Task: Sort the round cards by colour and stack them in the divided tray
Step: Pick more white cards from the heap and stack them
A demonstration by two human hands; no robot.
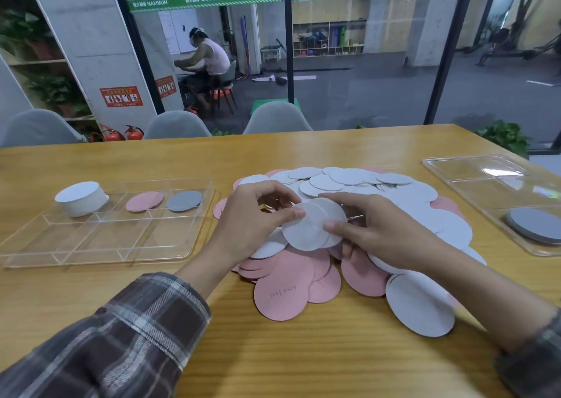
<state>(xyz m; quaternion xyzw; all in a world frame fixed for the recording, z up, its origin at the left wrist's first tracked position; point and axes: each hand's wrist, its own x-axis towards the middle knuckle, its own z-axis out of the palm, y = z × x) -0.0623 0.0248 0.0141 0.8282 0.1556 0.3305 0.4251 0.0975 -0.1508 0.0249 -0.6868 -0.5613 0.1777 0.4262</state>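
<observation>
Left hand (252,215): fingers (293,214) pinch the white cards (306,230).
Right hand (379,233): pinches their other edge.
Divided tray (91,261): its white stack (82,197) lies well left of the fingers; left hand nearer.

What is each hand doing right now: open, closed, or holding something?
Left hand: pinching the white cards above the pile.
Right hand: pinching the same white cards from the other side.

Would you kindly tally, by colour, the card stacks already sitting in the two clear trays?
White stack: 1
Pink stack: 1
Grey stacks: 2
Total: 4
</observation>
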